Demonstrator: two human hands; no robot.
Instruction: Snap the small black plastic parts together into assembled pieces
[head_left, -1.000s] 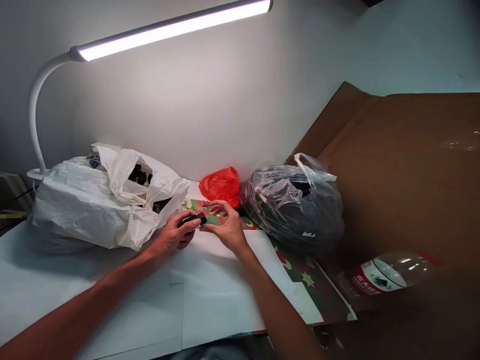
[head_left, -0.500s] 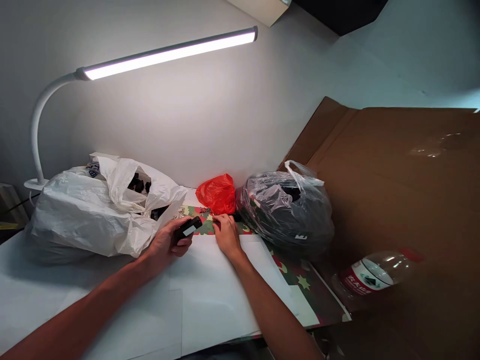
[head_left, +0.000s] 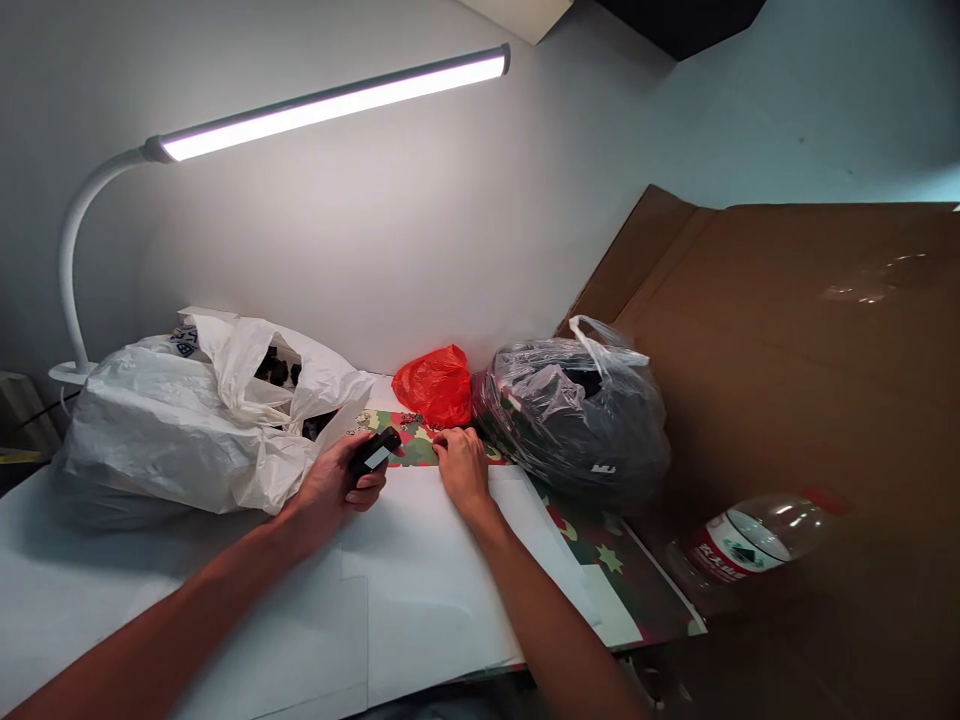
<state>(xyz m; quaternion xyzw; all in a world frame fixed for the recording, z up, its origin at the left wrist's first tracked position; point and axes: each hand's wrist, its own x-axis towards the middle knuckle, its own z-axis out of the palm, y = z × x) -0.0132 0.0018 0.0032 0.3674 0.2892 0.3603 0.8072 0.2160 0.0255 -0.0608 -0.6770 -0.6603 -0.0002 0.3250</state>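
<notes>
Your left hand (head_left: pixel 334 490), one: wrapped around a small black piece (head_left: pixel 367 460), thumb along one side, fingers beneath; the piece is held tilted above the work surface, a pale patch on the side facing you. Your right hand (head_left: pixel 461 468), one: apart from the black piece, lowered to the patterned covering (head_left: pixel 611 560), fingers bent and thumb close to forefinger; whether anything is pinched there you cannot tell from this view. Small loose bits, two groups: a silvery scatter (head_left: pixel 361 422) just beyond your left hand, and a reddish-dark cluster (head_left: pixel 411 420) near your right fingertips, in front of the red bag (head_left: pixel 435 386). White bag (head_left: pixel 172 420), one, left: mouth open, dark pieces (head_left: pixel 276 372) showing inside. Translucent grey bag (head_left: pixel 585 430), one, right: bulky, dark contents. White sheets (head_left: pixel 442 560), several, beneath your forearms. Outlying: lit lamp (head_left: pixel 337 105) above, plastic bottle (head_left: pixel 750 540) and cardboard (head_left: pixel 795 330) at right. Standing of the work, as judged: one black piece in hand and seemingly unfinished, since it has not been put down; the loose bits look unused; how many pieces are complete, the bags do not reveal.
</notes>
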